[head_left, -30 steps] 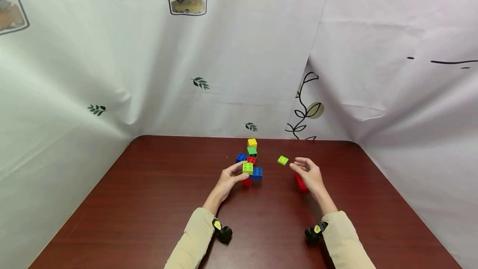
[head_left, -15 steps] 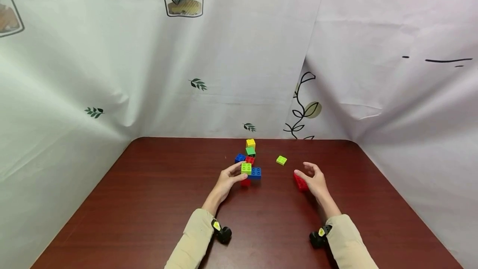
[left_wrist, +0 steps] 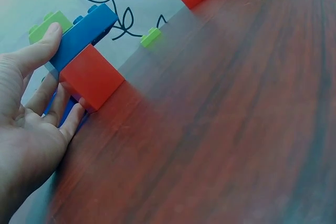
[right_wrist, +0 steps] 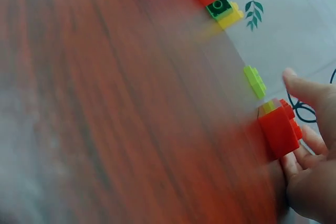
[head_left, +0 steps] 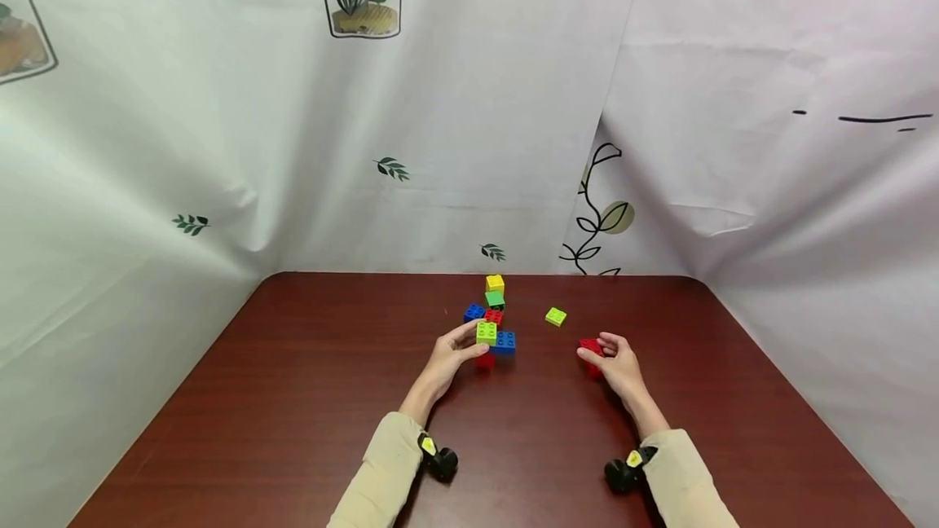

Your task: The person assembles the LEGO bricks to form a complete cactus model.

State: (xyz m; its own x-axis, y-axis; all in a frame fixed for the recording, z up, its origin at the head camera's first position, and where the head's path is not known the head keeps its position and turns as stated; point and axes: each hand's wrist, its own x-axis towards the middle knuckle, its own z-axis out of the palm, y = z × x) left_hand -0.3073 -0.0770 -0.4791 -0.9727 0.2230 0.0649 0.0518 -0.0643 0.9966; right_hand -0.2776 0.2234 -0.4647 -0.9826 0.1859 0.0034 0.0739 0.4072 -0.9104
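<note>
In the head view my left hand grips a stack of toy building bricks standing on the table. A lime brick sits on a blue brick, above a red brick. My left thumb presses the upper bricks near the lime one, while the other fingers reach behind the stack. My right hand is at a separate red brick on the table. Its fingers lie along the brick's far side, partly hidden; the thumb is raised above the brick, apart from it in the right wrist view.
Beyond the stack are another blue brick, a red brick, a green brick and a yellow brick. A thin lime brick lies between the hands, farther back. White printed cloth hangs behind the dark wooden table.
My right hand has moved from near the thin lime brick, right and back toward me, to the separate red brick. The left hand stays on its stack.
</note>
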